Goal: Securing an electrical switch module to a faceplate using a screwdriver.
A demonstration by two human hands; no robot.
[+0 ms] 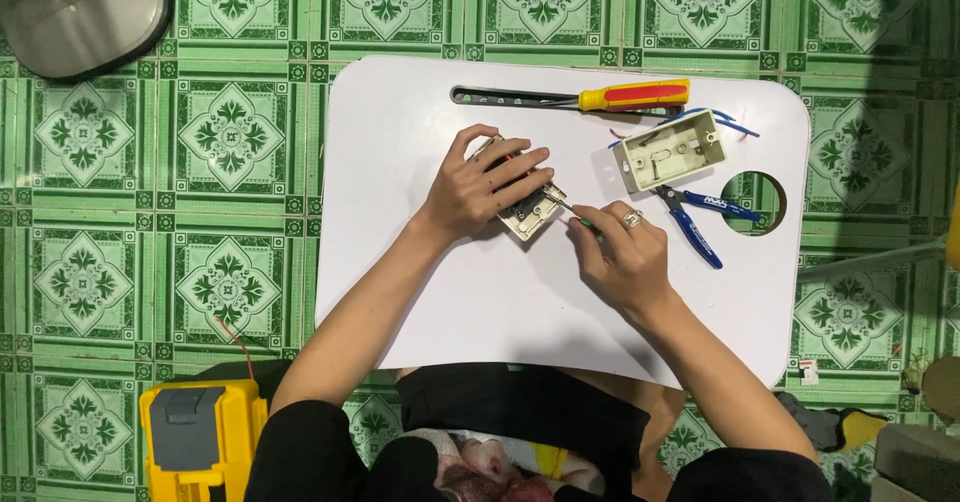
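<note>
1. Left hand [483, 187]: fingers curled down over one switch plate [530, 212], pinning it mid white board [500, 302].
2. Right hand [622, 254]: fingers pinched closed on one small green-handled screwdriver [578, 217], tip at the plate.
3. Also on the board: one yellow-and-red screwdriver [600, 96], one mounting box [668, 149], one pair of blue pliers [700, 222].

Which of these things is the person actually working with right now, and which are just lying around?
In use: left hand pressing down the switch plate; right hand holding a small green screwdriver against it.

Lying about: big yellow-and-red screwdriver, cream wall box, blue pliers, blue wires, yellow meter.
</note>
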